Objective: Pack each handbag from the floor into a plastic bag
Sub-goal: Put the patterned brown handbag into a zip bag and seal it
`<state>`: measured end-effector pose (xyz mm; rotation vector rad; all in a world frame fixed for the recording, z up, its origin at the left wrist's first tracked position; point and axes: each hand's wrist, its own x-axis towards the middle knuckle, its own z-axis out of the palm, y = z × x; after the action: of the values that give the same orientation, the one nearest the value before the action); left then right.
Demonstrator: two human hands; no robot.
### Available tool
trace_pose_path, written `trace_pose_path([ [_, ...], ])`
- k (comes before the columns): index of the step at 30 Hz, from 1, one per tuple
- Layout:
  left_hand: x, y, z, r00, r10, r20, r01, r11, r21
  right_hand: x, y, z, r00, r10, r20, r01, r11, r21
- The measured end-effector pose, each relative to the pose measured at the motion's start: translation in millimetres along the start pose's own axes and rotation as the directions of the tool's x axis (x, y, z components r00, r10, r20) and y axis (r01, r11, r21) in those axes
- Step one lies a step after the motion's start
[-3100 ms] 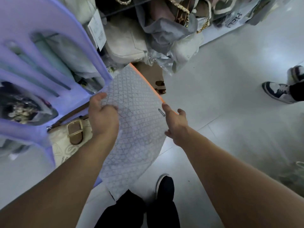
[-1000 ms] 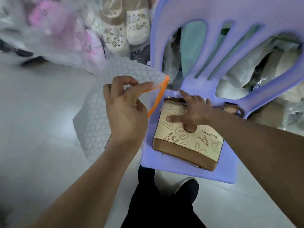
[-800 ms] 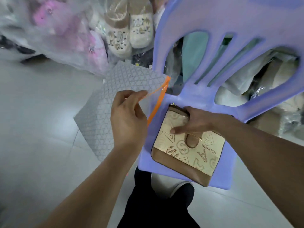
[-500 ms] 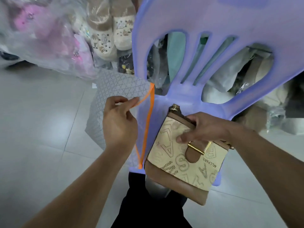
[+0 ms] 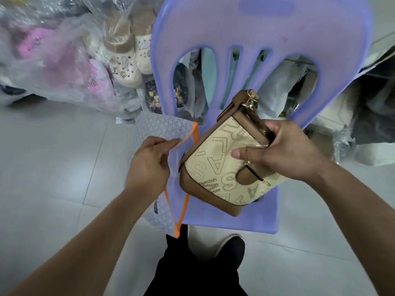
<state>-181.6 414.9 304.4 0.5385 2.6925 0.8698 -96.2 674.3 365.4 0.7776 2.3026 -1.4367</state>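
A cream handbag [image 5: 215,167] with brown trim, stitched letters and a gold clasp hangs tilted in the air above the seat of a purple plastic chair [image 5: 256,30]. My right hand [image 5: 284,152] grips its upper edge. My left hand [image 5: 149,165] pinches the near lip of a grey patterned plastic bag [image 5: 159,128] with an orange zip edge, holding its mouth apart. The handbag's lower left corner sits right at that mouth, beside the orange edge.
Behind the chair lie heaps of shoes and bags wrapped in clear plastic [image 5: 64,67], with cream clogs [image 5: 128,60] among them. More wrapped goods [image 5: 363,116] fill the right. My dark trousers and shoe [image 5: 230,248] stand below the chair on the grey tiled floor.
My right hand lifted the handbag off the chair seat and swung it up and left toward the plastic bag. My left hand pulled the orange-edged mouth wider apart.
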Motion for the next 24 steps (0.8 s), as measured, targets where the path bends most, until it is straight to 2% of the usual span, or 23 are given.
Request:
trace_pose_path([
  [3,2,9,-3,0.976,-0.217,-0.013,0.214,0.969,-0.127,-9,3,14,0.995,0.037,-0.098,-0.039,0.999,-0.016],
  [5,3,20,-1,0.951,-0.310,-0.026,0.299,0.934,-0.194,-15,5,32,0.988,0.051,-0.142,-0.064,0.994,-0.083],
  [9,6,42,4,0.956,-0.275,-0.097,0.239,0.930,-0.277,-27,10,72,0.986,-0.029,-0.164,-0.016,0.963,-0.269],
  [11,7,49,5,0.957,-0.248,-0.150,0.197,0.936,-0.291,-33,12,88,0.989,-0.059,-0.132,0.019,0.959,-0.283],
  [15,7,61,4,0.959,-0.163,-0.233,0.125,0.977,-0.172,-40,14,108,0.987,-0.073,-0.140,0.042,0.976,-0.212],
  [18,11,67,-1,0.951,-0.256,-0.173,0.213,0.949,-0.232,-39,14,111,0.980,-0.120,-0.158,0.090,0.979,-0.185],
  [22,23,75,-7,0.948,-0.316,-0.025,0.293,0.903,-0.316,-35,14,96,0.985,-0.175,0.003,0.172,0.963,-0.207],
  [24,31,76,-10,0.936,-0.349,0.041,0.342,0.877,-0.338,-33,14,90,0.979,-0.202,0.006,0.201,0.968,-0.148],
])
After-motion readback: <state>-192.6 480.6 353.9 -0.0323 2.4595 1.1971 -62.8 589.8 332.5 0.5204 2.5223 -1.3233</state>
